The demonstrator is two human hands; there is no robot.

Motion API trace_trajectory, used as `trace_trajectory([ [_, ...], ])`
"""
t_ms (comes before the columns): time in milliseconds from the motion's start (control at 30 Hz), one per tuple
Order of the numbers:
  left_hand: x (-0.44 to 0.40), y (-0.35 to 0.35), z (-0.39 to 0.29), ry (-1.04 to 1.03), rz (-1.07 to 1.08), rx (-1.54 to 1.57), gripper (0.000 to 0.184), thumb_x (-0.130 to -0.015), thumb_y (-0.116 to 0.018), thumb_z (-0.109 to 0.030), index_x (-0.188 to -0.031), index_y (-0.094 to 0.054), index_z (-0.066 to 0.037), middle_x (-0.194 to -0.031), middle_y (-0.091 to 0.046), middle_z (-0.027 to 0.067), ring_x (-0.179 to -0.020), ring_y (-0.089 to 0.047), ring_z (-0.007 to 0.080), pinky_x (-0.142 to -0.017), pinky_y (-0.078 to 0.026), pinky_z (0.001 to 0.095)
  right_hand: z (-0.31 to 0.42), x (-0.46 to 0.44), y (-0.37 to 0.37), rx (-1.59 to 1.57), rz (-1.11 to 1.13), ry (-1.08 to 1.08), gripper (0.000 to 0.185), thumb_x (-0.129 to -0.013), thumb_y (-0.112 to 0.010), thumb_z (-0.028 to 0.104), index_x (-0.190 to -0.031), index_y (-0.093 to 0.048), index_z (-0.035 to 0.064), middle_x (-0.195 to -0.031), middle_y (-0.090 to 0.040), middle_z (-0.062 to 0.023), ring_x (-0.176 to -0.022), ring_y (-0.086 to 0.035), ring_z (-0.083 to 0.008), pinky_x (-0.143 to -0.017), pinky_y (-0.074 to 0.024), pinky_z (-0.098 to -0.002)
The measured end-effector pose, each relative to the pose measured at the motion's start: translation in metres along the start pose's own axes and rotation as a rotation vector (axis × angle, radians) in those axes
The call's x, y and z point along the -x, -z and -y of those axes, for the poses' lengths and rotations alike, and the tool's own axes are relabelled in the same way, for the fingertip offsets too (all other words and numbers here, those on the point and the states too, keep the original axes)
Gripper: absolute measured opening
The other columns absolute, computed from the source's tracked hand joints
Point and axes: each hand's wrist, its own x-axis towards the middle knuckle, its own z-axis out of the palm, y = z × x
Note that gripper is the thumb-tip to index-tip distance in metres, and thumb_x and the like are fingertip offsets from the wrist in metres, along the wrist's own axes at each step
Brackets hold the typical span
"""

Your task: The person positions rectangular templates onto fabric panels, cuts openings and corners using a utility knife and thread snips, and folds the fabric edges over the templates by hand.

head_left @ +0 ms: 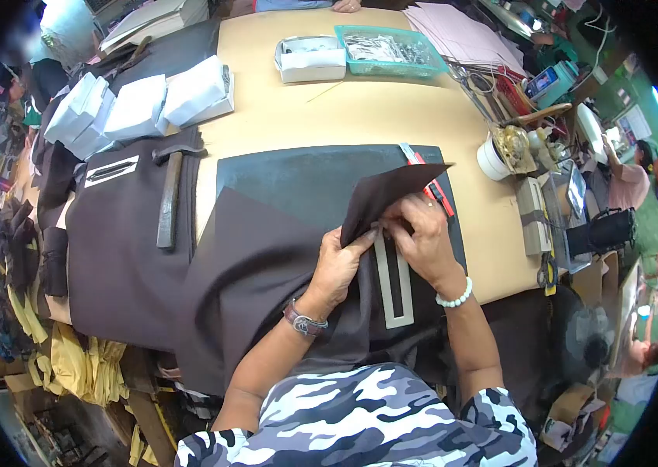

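Note:
My left hand [334, 272] grips a folded-up part of a large dark brown sheet [267, 257], which looks like fabric or leather. Close against its thumb, my right hand [422, 237] has its fingers pinched together; whatever they hold is too small or hidden. A pale rectangular frame with a long slot [385, 292] lies below the fingertips, its upper end partly covered by my hands. Under the sheet is a dark cutting mat [282, 167]. Beyond my right hand, a red cutter knife [444, 201] rests on the mat, partly hidden.
A hammer [171, 191] lies on another dark sheet [119, 257] at the left. White boxes [138, 107] stand behind it. Farther back are a white box [312, 61] and a teal basket [391, 71]. Tools and a white container [492, 159] line the right edge.

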Motion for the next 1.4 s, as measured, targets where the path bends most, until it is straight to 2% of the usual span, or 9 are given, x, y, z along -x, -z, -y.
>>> trace_trajectory([
  [200,0.001,-0.001,-0.002,0.038,0.025,0.051,0.02,-0.086,-0.061,-0.008,-0.104,-0.063,0.002,-0.096,-0.067,0.0076,-0.084,-0.063,0.0134,-0.075,-0.051,0.0266,0.012,-0.01,-0.008,-0.407,0.055,-0.658,0.017,-0.083,-0.063,0.011,-0.091,-0.056,-0.0018,-0.081,-0.063,-0.0183,-0.085,-0.062,-0.0306,-0.076,-0.0462,-0.0395],
  [300,0.002,-0.003,-0.013,0.053,-0.059,0.125,0.023,-0.085,-0.061,-0.006,-0.106,-0.062,0.002,-0.1,-0.067,0.0106,-0.086,-0.065,0.0179,-0.078,-0.053,0.0294,0.013,0.004,-0.006,-0.146,-0.24,-0.412,0.03,-0.085,-0.063,0.015,-0.106,-0.053,-0.0038,-0.096,-0.061,-0.0217,-0.092,-0.06,-0.0323,-0.08,-0.0462,-0.0386],
  [500,0.014,0.037,-0.061,-0.205,-0.276,0.138,0.039,-0.08,-0.07,-0.007,-0.115,-0.056,0.003,-0.108,-0.064,0.0131,-0.097,-0.062,0.0216,-0.088,-0.048,0.0322,0.041,0.067,0.018,-0.621,0.22,-0.582,0.042,-0.078,-0.067,0.012,-0.114,-0.052,-0.0055,-0.108,-0.062,-0.0217,-0.098,-0.062,-0.0235,-0.085,-0.0461,-0.0346],
  [567,0.031,0.048,-0.087,-0.424,-0.428,-0.132,0.048,-0.081,-0.07,-0.01,-0.123,-0.05,0.004,-0.12,-0.058,0.0164,-0.11,-0.057,0.0256,-0.097,-0.043,0.0354,0.053,0.074,0.02,-0.56,0.191,-0.608,0.027,-0.077,-0.066,0.007,-0.101,-0.058,-0.0033,-0.093,-0.064,-0.0178,-0.084,-0.064,-0.029,-0.075,-0.0484,-0.0349],
  [633,0.036,0.064,-0.107,-1.019,-0.763,-1.23,0.066,-0.074,-0.075,-0.013,-0.131,-0.044,0.0,-0.134,-0.047,0.0171,-0.125,-0.043,0.0296,-0.106,-0.031,0.0439,0.063,0.072,0.019,-0.357,0.148,-0.502,0.022,-0.077,-0.064,0.005,-0.097,-0.059,-0.0015,-0.088,-0.063,-0.0162,-0.079,-0.063,-0.0329,-0.07,-0.0486,-0.0361],
  [833,0.07,-0.012,-0.157,-0.602,0.65,-2.005,0.081,-0.055,-0.082,-0.022,-0.128,-0.049,-0.008,-0.137,-0.044,0.0098,-0.135,-0.029,0.0296,-0.111,-0.011,0.0573,0.085,0.045,-0.004,-0.226,0.082,0.056,0.029,-0.059,-0.066,-0.004,-0.087,-0.061,0.0025,-0.085,-0.058,-0.0107,-0.074,-0.061,-0.0279,-0.064,-0.0475,-0.0363],
  [967,0.037,-0.021,-0.182,0.034,0.941,-2.058,0.03,-0.065,-0.068,-0.003,-0.095,-0.064,-0.005,-0.093,-0.065,0.0156,-0.097,-0.062,0.0284,-0.088,-0.046,0.0414,0.087,0.037,0.01,-0.184,-0.068,0.087,0.022,-0.066,-0.065,-0.003,-0.086,-0.062,0.004,-0.084,-0.061,-0.0097,-0.074,-0.061,-0.0266,-0.065,-0.047,-0.0351],
  [1233,0.053,0.11,-0.391,-0.53,-0.352,-2.671,0.018,-0.075,-0.057,-0.006,-0.093,-0.06,-0.001,-0.089,-0.06,0.0222,-0.086,-0.058,0.0382,-0.073,-0.046,0.043,0.004,0.099,0.036,0.393,-0.235,-0.404,0.022,-0.078,-0.067,0.013,-0.096,-0.061,0.0006,-0.103,-0.056,-0.0165,-0.094,-0.056,-0.0332,-0.082,-0.0444,-0.0419],
  [1400,0.057,0.125,-0.41,-0.253,-0.25,-2.329,0.028,-0.083,-0.062,-0.02,-0.099,-0.06,0.002,-0.086,-0.061,0.0164,-0.083,-0.06,0.0258,-0.074,-0.047,0.0377,-0.004,0.121,0.037,0.303,-0.228,-0.548,0.023,-0.08,-0.065,0.01,-0.098,-0.059,-0.0015,-0.105,-0.055,-0.0162,-0.096,-0.055,-0.0334,-0.084,-0.0431,-0.0412],
])
